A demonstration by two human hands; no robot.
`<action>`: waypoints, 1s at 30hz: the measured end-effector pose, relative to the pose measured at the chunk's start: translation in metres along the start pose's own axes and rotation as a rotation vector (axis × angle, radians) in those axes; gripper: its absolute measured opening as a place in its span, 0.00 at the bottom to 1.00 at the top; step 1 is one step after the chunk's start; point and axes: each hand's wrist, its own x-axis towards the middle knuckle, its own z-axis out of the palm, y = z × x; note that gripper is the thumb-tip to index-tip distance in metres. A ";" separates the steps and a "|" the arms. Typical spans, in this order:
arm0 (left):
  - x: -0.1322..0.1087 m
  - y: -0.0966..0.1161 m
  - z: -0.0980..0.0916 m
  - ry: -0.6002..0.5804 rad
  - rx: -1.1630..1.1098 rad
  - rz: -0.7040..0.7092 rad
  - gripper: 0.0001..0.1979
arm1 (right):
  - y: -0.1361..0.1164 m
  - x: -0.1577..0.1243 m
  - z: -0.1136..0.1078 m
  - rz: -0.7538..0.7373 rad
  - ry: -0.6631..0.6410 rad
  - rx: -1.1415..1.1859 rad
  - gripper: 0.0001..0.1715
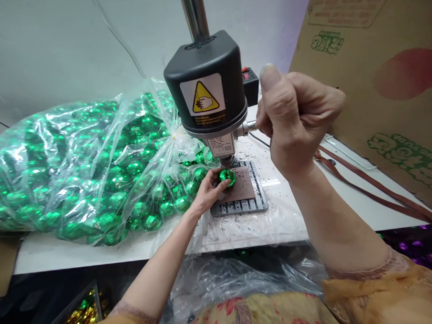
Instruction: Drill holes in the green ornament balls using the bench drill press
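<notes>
- Green and mirror-bright, the ball (226, 176) sits on the brown pad (243, 188) directly under the drill chuck (226, 160). The thumb and fingertips of the left hand (207, 195) pinch it at its sides.
- The right hand (293, 123) is closed in a fist around the metal feed lever (248, 128), which juts from the black drill press head (207, 81). Its thumb stands upright.
- The ball's smooth, round shell looks likely to roll or spin under a bit. A firm, low pinch with the fingers clear of the chuck and a slow, even pull on the lever would suit.
- The pad looks matte and slightly yielding. The slotted base plate (239, 207) beneath it is grey metal, and dark specks lie scattered around it.
- Just left of the left hand lies a crinkled clear plastic bag (77, 177), bulging with similar green balls. A printed cardboard box (388, 87) leans at the right.
</notes>
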 end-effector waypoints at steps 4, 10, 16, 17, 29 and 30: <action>-0.002 0.001 0.006 0.005 0.067 0.035 0.26 | 0.001 0.007 0.004 -0.043 0.017 0.000 0.33; -0.005 0.001 0.018 0.051 0.215 0.075 0.27 | 0.010 0.022 0.009 -0.004 -0.048 -0.055 0.35; -0.010 0.002 0.022 0.057 0.209 0.094 0.26 | 0.000 0.006 0.004 -0.059 0.021 0.067 0.27; -0.010 0.002 0.022 0.058 0.205 0.096 0.26 | -0.003 0.001 0.002 -0.056 0.028 0.078 0.27; -0.011 0.001 0.022 0.028 0.215 0.112 0.27 | 0.017 -0.028 -0.005 -0.257 0.095 0.075 0.30; -0.011 0.000 0.022 0.022 0.214 0.112 0.27 | 0.019 -0.028 -0.005 -0.276 0.093 0.069 0.30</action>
